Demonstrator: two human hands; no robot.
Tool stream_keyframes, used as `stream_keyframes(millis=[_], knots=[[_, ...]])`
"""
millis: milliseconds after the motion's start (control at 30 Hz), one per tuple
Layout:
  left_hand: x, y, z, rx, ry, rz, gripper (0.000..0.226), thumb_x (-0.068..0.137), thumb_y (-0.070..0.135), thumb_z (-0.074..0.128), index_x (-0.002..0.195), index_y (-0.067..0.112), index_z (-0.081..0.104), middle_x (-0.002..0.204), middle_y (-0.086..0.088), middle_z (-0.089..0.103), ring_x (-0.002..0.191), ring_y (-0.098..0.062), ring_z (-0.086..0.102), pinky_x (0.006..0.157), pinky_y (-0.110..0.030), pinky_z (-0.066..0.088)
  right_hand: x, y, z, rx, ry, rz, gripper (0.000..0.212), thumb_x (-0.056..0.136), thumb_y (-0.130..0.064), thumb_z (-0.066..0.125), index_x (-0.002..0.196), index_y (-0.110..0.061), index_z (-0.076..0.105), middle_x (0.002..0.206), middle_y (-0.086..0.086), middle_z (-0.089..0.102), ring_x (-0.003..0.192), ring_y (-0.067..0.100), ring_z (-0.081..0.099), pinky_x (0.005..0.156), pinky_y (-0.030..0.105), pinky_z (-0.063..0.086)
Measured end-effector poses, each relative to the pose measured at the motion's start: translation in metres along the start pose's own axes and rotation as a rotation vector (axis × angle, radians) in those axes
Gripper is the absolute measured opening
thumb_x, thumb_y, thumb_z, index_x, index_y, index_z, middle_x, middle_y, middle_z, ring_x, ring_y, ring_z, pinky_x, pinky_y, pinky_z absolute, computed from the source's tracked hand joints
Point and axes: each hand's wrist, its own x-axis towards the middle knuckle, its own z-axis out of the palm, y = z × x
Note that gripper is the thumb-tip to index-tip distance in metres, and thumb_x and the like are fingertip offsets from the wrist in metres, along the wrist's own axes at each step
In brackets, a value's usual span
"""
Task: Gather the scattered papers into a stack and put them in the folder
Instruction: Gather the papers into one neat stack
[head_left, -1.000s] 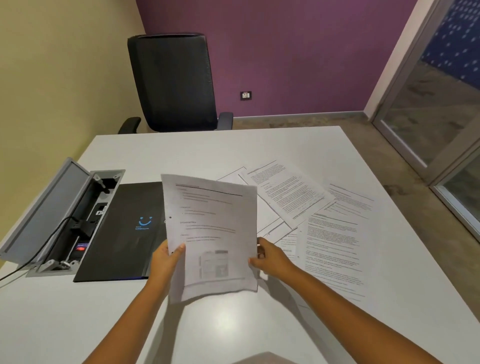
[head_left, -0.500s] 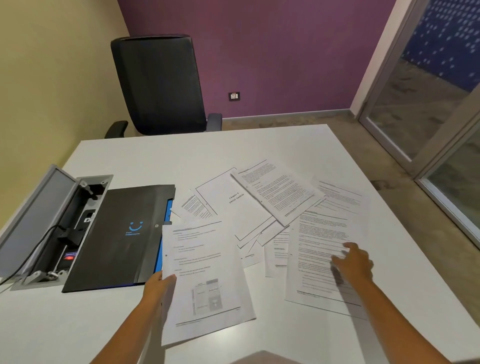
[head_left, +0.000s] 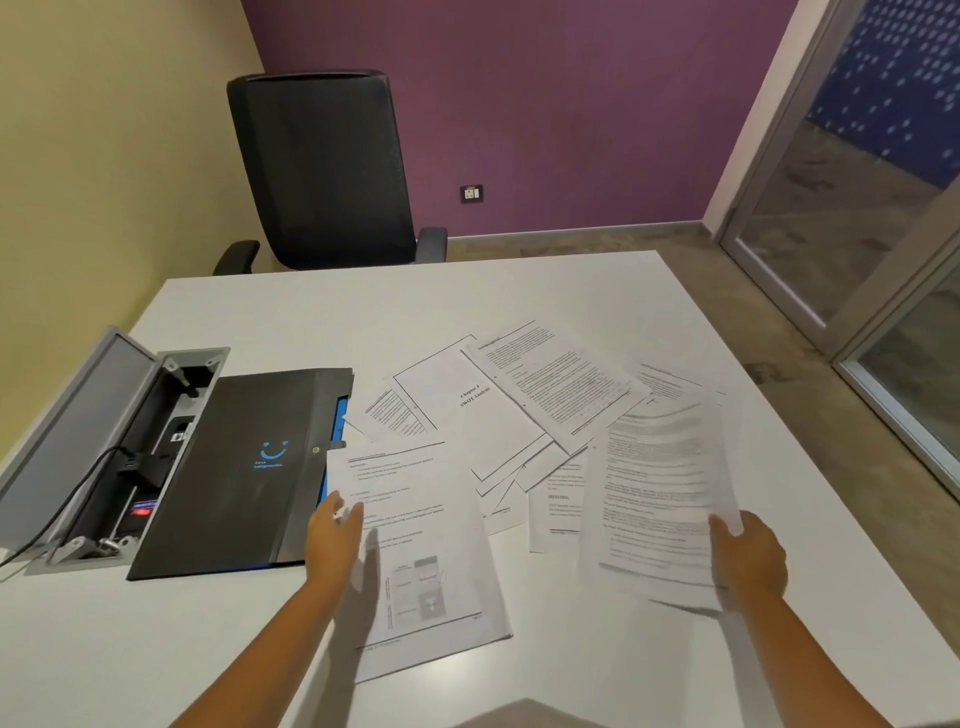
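Our scattered papers lie mid-surface, overlapping, right of the closed black folder. Our right hand pinches a blurred sheet by its near right edge, lifted off the white surface. Our left hand rests flat, fingers extended, on the diagram sheet beside the folder.

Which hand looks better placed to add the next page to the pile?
Probably the right hand: it already grips a blurred sheet by its corner. The left hand lies flat on the nearest sheet, pinning that pile.
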Motion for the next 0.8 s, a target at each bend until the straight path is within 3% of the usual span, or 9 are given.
stream_keyframes(millis=[100,200,300,367,467,533,600,700,800], knots=[[-0.012,0.017,0.010,-0.140,-0.150,-0.006,0.046,0.094,0.027,0.047,0.136,0.010,0.040,0.140,-0.015,0.047,0.115,-0.030,0.053,0.090,-0.037,0.043,-0.001,-0.001,-0.005,0.266,-0.003,-0.122,0.032,0.092,-0.029,0.052,0.105,-0.001,0.059,0.109,0.022,0.064,0.100,0.040,0.059,0.090,0.049,0.050],[-0.025,0.039,0.019,-0.186,-0.426,-0.063,0.037,0.095,0.037,0.041,0.121,0.013,0.053,0.129,-0.010,0.057,0.101,-0.023,0.059,0.085,-0.034,0.046,0.001,-0.012,-0.011,0.458,-0.035,-0.119,0.035,0.091,-0.028,0.056,0.114,-0.001,0.057,0.112,0.014,0.061,0.102,0.031,0.056,0.095,0.043,0.045],[-0.034,0.057,0.025,-0.102,-0.725,-0.017,0.044,0.094,0.048,0.033,0.120,0.019,0.054,0.125,-0.002,0.061,0.104,-0.021,0.062,0.087,-0.033,0.050,-0.004,-0.033,-0.011,0.564,-0.118,-0.174,0.036,0.090,-0.026,0.057,0.118,-0.004,0.058,0.107,0.003,0.059,0.099,0.018,0.053,0.091,0.030,0.039],[-0.039,0.065,0.030,-0.163,-0.818,-0.005,0.051,0.090,0.053,0.033,0.123,0.021,0.054,0.122,0.002,0.063,0.108,-0.023,0.063,0.087,-0.035,0.052,-0.012,-0.049,-0.007,0.615,-0.213,-0.218,0.025,0.089,-0.025,0.059,0.111,-0.013,0.061,0.101,-0.008,0.062,0.092,0.009,0.058,0.087,0.024,0.041],[-0.042,0.075,0.037,-0.230,-0.831,-0.035,0.049,0.088,0.055,0.037,0.121,0.022,0.054,0.120,0.004,0.063,0.105,-0.025,0.065,0.082,-0.035,0.055,-0.029,-0.070,0.006,0.659,-0.359,-0.249,0.003,0.087,-0.024,0.062,0.087,-0.024,0.065,0.087,-0.020,0.065,0.082,-0.005,0.061,0.073,0.004,0.045],[-0.045,0.076,0.041,-0.201,-0.824,-0.047,0.045,0.089,0.049,0.045,0.120,0.018,0.055,0.118,-0.001,0.064,0.095,-0.025,0.066,0.081,-0.036,0.055,-0.041,-0.079,0.017,0.624,-0.415,-0.290,0.008,0.086,-0.024,0.063,0.081,-0.030,0.064,0.082,-0.024,0.066,0.078,-0.008,0.063,0.063,0.000,0.045],[-0.047,0.072,0.044,-0.163,-0.813,-0.058,0.036,0.091,0.034,0.052,0.119,0.012,0.056,0.111,-0.005,0.065,0.084,-0.023,0.065,0.083,-0.039,0.055,-0.050,-0.083,0.027,0.556,-0.522,-0.308,0.005,0.087,-0.028,0.062,0.092,-0.031,0.063,0.088,-0.021,0.067,0.085,-0.003,0.064,0.063,0.004,0.048],[-0.048,0.061,0.045,-0.084,-0.683,-0.047,0.024,0.090,0.011,0.050,0.113,0.012,0.055,0.111,-0.006,0.066,0.090,-0.023,0.065,0.074,-0.034,0.055,-0.050,-0.082,0.040,0.404,-0.672,-0.271,0.026,0.089,-0.036,0.056,0.110,-0.021,0.059,0.108,-0.008,0.064,0.102,0.011,0.061,0.082,0.019,0.047],[-0.046,0.053,0.043,-0.106,-0.477,-0.079,0.014,0.091,0.015,0.054,0.104,0.019,0.050,0.098,-0.002,0.062,0.079,-0.017,0.060,0.062,-0.027,0.050,-0.040,-0.068,0.040,0.342,-0.508,-0.163,0.028,0.089,-0.028,0.059,0.111,-0.010,0.061,0.110,0.008,0.063,0.096,0.021,0.058,0.081,0.028,0.044]])
